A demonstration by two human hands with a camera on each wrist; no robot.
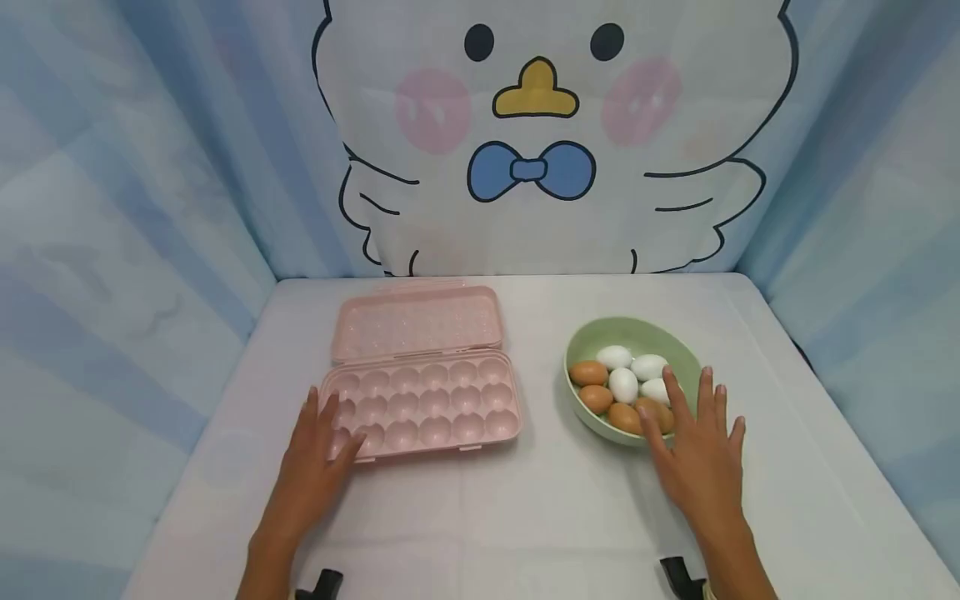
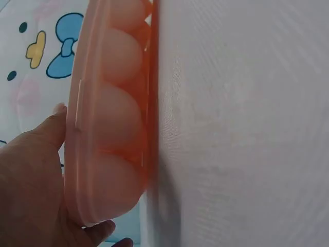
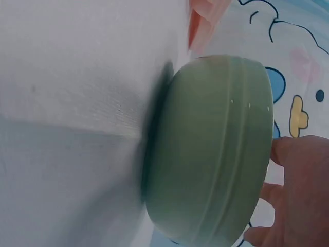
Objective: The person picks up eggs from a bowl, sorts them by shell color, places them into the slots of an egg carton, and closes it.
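A pink egg carton (image 1: pixel 435 452) lies open on the table, its rows of egg hollows bare and its lid (image 1: pixel 417 323) folded back. At its front left corner rests my left hand (image 1: pixel 309 467), fingers spread and fairly straight; the left wrist view shows the thumb (image 2: pixel 54 126) at the rim. A green bowl (image 1: pixel 660 340) to the right holds several white eggs (image 1: pixel 623 386) and several brown eggs (image 1: pixel 596 398). My right hand (image 1: pixel 705 462) is at the bowl's front right rim, fingers spread, holding no egg. In the right wrist view the bowl's outer wall (image 3: pixel 211 149) hides the eggs.
The white cloth-covered table (image 1: pixel 480 525) extends in front of and between the carton and bowl. Blue and white curtains (image 1: pixel 135 275) hang at both sides. A back curtain bears a cartoon bird with a blue bow tie (image 1: pixel 531 171).
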